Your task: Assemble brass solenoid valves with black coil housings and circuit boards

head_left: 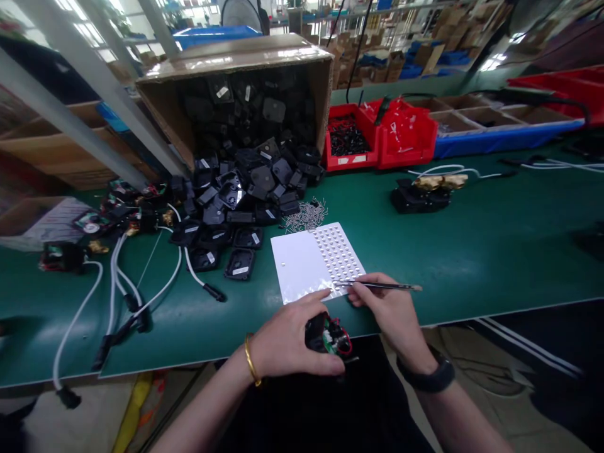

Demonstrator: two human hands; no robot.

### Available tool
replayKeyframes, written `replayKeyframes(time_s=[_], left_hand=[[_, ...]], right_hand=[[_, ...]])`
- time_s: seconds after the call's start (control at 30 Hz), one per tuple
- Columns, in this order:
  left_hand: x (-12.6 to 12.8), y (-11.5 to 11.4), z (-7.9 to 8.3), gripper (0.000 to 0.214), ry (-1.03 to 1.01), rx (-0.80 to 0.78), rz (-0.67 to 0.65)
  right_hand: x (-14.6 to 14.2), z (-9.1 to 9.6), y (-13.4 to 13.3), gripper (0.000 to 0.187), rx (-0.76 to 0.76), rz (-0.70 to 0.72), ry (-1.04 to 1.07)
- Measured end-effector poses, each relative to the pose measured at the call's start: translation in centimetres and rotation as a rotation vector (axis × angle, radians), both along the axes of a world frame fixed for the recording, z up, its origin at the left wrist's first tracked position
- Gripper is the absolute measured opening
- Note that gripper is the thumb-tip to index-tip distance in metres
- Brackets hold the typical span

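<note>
My left hand (292,343) is wrapped round a black plastic housing (315,332) at the table's front edge. A green circuit board (329,338) with red wires shows in its open side. Between thumb and fingers of my right hand (389,311) is a pair of dark tweezers (384,285), their tips pointing left. Those tips reach the lower part of a white sheet (299,264) that carries rows of small round stickers (337,248). Whether a sticker is between the tips is too small to tell.
Loose screws (306,215) lie behind the sheet. A tipped cardboard box (236,60) spills black housings (259,179). White cables (113,283) with black plugs run across the left. Red bins (406,145) and a blue divided tray (504,141) stand behind; a black assembly (419,196) sits at right.
</note>
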State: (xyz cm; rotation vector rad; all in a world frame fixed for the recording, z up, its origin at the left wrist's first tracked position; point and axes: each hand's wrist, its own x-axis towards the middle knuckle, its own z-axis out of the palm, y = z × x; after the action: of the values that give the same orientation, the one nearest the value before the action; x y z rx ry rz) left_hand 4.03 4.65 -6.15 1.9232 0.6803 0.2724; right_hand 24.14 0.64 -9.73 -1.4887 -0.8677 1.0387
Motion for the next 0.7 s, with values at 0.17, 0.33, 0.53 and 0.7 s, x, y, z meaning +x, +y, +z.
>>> replayKeyframes(time_s=[0.17,0.33,0.53,0.7], left_hand=[[-0.1,0.4,0.0,0.04,0.02,-0.065,0.011],[0.0,0.3,0.0,0.039,0.0,-0.103,0.034],[-0.1,0.4,-0.1,0.039,0.019,-0.11,0.038],[0.0,0.4,0.1,0.044,0.008,-0.131,0.032]], right_hand=[[-0.3,-1.3,-0.2,0.03,0.018,-0.103,-0.047],[-0.4,-1.2,-0.3,0.022,0.062,-0.051,-0.103],[-0.3,-1.2,-0.4,0.017,0.107,-0.032,-0.149],[-0.1,-1.0,-0.3,0.015,0.111,0.038,-0.196]])
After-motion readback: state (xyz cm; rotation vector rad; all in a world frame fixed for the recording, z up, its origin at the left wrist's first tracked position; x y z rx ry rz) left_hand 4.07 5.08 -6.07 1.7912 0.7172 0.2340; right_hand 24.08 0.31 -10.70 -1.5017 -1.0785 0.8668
